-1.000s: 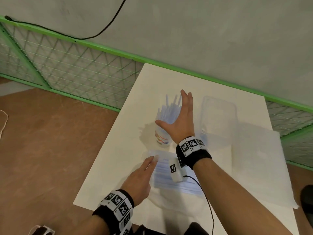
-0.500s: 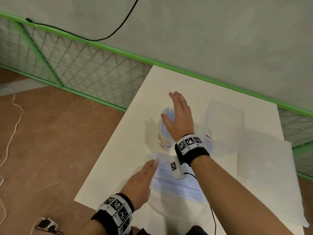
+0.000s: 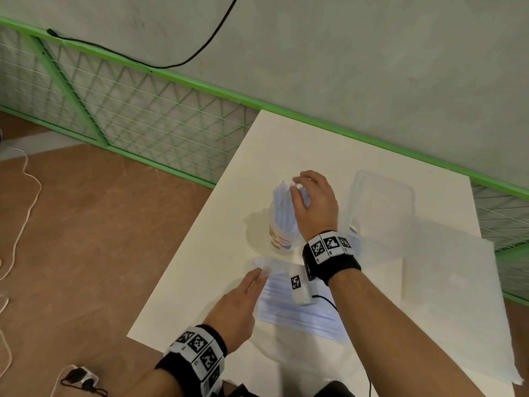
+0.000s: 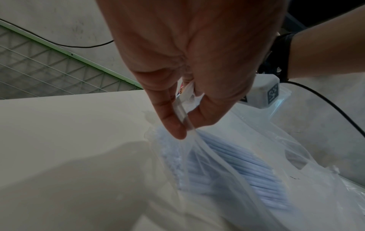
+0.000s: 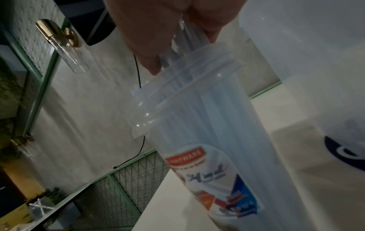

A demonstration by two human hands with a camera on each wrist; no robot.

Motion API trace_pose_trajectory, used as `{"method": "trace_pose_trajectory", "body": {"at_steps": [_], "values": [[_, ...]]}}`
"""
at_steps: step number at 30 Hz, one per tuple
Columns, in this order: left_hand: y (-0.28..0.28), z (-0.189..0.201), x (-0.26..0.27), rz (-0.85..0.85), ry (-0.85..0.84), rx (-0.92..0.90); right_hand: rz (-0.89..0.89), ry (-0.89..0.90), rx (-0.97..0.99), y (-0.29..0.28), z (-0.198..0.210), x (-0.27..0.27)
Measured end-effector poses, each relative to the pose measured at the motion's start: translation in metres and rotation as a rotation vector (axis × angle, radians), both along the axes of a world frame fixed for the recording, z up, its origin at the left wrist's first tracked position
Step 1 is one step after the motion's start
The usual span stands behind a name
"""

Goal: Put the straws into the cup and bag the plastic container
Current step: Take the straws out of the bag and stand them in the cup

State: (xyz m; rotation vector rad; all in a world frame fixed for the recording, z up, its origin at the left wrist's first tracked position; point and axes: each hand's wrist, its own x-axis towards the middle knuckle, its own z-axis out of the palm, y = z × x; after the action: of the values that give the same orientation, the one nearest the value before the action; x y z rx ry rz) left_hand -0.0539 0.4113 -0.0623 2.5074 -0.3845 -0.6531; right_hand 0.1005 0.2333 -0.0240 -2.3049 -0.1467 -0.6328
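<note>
A clear cup with a colourful label stands mid-table, holding several pale blue straws. My right hand is over the cup, fingers curled around the straw tops just above the rim. Nearer to me lies a clear bag holding more straws. My left hand pinches the bag's open edge between thumb and forefinger. The clear plastic container lies right of the cup, untouched.
A large white plastic bag lies flat on the right side of the white table. A green mesh fence and grey wall stand behind. The table's left edge drops to brown floor with cables.
My right hand went from flat and open beside the splayed straws to curled over their tops, gathering them upright in the cup. My left hand stayed at the bag's edge.
</note>
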Motion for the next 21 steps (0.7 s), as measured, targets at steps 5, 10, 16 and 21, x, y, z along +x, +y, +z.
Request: {"method": "trace_pose_trajectory", "body": {"at_steps": [5,10,16,21], "values": [[0.000,0.002,0.001,0.005,-0.006,-0.002,-0.049,0.009,0.044,0.001,-0.003,-0.003],[0.001,0.001,0.002,-0.006,-0.005,-0.013,0.014,0.132,-0.011,-0.001,-0.005,-0.013],[0.000,0.004,0.002,0.000,0.008,0.005,0.081,0.163,-0.084,0.002,-0.004,0.007],[0.000,0.005,0.004,0.000,0.019,0.020,0.182,0.138,-0.187,0.013,-0.003,0.020]]}}
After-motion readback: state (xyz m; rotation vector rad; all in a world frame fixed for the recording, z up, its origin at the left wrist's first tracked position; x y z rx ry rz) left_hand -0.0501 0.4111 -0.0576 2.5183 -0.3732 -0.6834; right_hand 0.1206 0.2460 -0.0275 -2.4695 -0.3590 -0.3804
